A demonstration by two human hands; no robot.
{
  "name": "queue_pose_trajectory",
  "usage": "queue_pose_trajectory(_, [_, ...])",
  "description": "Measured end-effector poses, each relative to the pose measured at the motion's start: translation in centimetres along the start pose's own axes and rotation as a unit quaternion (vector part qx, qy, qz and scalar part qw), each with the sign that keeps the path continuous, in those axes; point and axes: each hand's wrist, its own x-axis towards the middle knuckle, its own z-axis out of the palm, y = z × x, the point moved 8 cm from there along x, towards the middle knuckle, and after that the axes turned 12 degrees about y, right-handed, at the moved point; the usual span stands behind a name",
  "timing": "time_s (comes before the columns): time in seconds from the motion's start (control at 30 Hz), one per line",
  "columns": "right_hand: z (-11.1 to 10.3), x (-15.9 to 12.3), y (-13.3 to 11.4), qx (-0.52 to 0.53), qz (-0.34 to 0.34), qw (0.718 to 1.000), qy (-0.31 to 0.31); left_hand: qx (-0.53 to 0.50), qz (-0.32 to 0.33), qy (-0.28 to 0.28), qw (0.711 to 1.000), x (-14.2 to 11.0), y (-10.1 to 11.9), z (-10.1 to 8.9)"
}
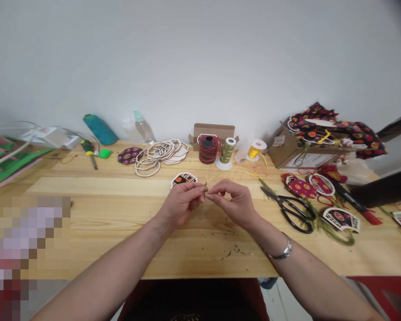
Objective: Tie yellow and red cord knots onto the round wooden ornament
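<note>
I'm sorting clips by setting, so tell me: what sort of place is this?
Probably a small craft workspace: thread spools stand on a wooden table, scissors lie on it, and patterned fabric is piled over a box.

Things are carried by a pale wooden counter (120, 214). From its middle, red thread (207, 155) and green thread (226, 154) are stood at twelve o'clock. A carton (290, 156) is set at two, scissors (282, 201) are laid at three, wooden cutouts (162, 151) are heaped at eleven, a screwdriver (91, 153) is placed at ten. Dark specks (236, 251) are scattered at five.
</note>
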Motion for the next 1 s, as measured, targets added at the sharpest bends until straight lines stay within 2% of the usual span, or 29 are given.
queue_pose_trajectory(0.13, [-0.3, 0.2, 0.9, 0.067, 0.071, 0.995, 0.03, 0.023, 0.017, 0.006, 1.0, 0.0, -0.1, -0.1])
queue_pose_trajectory(0.3, [-0.2, 0.0, 2.5, 0.162, 0.18, 0.969, 0.055, 0.067, 0.046, 0.007, 0.997, -0.2, 0.0, -0.1])
queue_pose_trajectory(0.5, [-0.2, -0.4, 3.2, 0.171, 0.249, 0.951, 0.065, 0.101, 0.059, 0.0, 0.993, -0.5, 0.1, 0.0])
queue_pose_trajectory(0.8, [-0.5, -0.4, 3.4, 0.132, 0.231, 0.961, 0.075, 0.115, 0.068, -0.006, 0.991, -0.5, 0.2, 0.2])
queue_pose_trajectory(1.0, [-0.7, -0.2, 1.3, -0.034, 0.094, 0.994, 0.053, 0.102, 0.072, 0.003, 0.992, -0.5, 0.2, -0.1])
